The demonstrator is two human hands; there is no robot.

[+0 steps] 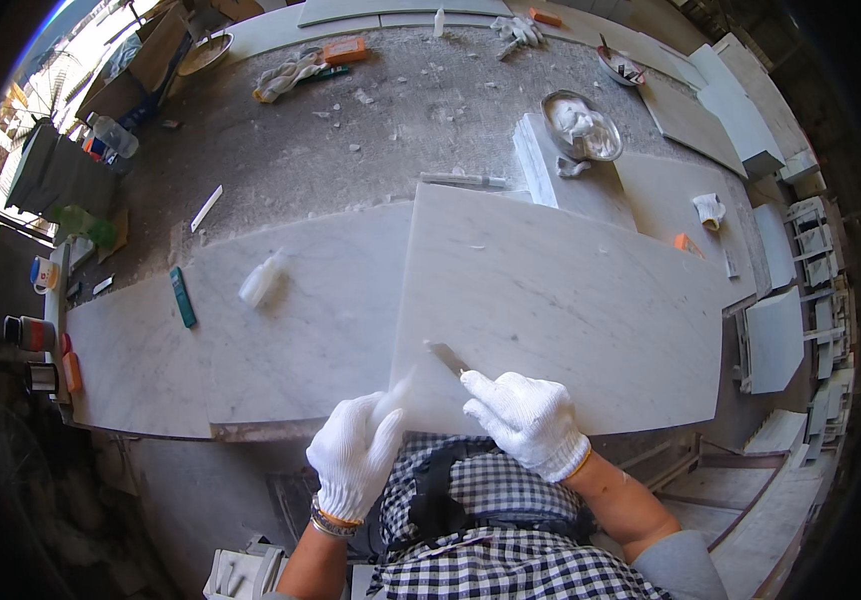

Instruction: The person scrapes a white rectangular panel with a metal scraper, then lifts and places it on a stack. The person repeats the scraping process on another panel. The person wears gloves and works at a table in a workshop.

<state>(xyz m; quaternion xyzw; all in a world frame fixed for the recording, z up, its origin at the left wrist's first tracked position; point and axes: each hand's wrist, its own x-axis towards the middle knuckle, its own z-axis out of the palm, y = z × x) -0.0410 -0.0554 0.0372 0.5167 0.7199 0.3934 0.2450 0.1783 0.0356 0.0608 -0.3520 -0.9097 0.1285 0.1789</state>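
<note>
My right hand (530, 418), in a white knit glove, grips a putty knife (446, 356). Its flat blade points up and left over the near left part of a large pale marble slab (560, 300). Close by, my gloved left hand (355, 450) is at that slab's near left corner, fingers and thumb drawn together. A smeared whitish shape (396, 396) sticks out between them, too blurred to name. Farther left, a translucent white squeeze bottle (263, 280) lies on a second veined slab (300, 310), with a green bar-shaped thing (182, 297) beyond it.
A metal bowl of white paste (582, 126) stands on stacked slabs (590, 190) at the back right. Gloves (290, 75) and an orange block (345, 51) lie on the dusty far table (350, 130). Cans (30, 333) line the left edge; a crumpled glove (708, 211) rests right.
</note>
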